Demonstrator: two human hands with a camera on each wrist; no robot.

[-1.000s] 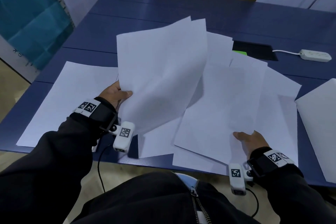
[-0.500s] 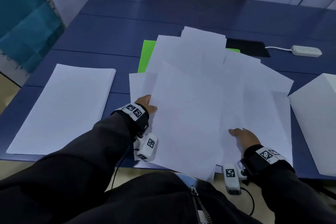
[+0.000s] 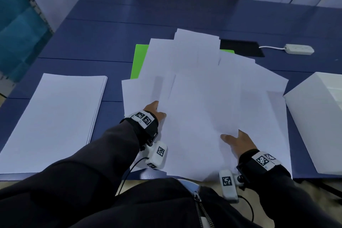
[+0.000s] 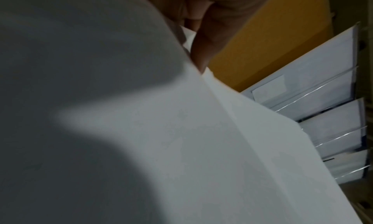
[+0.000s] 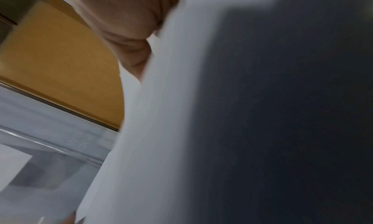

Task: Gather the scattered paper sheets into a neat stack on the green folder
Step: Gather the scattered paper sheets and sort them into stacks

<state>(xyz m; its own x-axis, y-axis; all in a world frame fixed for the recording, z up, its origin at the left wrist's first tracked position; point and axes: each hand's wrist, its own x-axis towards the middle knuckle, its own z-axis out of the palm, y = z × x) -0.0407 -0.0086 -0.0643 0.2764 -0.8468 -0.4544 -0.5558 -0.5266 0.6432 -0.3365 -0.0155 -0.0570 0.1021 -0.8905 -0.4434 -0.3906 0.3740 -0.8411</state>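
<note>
Several loose white paper sheets (image 3: 199, 98) lie fanned over the green folder (image 3: 139, 61), which shows only at its left edge and a sliver at the back right. My left hand (image 3: 156, 110) grips the left edge of the top sheets, thumb above and fingers hidden below. My right hand (image 3: 235, 139) holds the near right edge of the same sheets, thumb on top. In the left wrist view a finger (image 4: 203, 48) presses on the curved paper (image 4: 181, 131). The right wrist view is blurred, with paper (image 5: 161, 131) across the hand (image 5: 125, 27).
A squared stack of paper (image 3: 53, 122) lies at the left on the blue table (image 3: 111, 42). A white box (image 3: 314, 126) stands at the right edge. A black pad (image 3: 240, 48) and a white power strip (image 3: 298, 49) sit behind the pile.
My left hand has brought the lifted sheets down and rightward onto the pile over the folder. My right hand has shifted a little left along the near edge.
</note>
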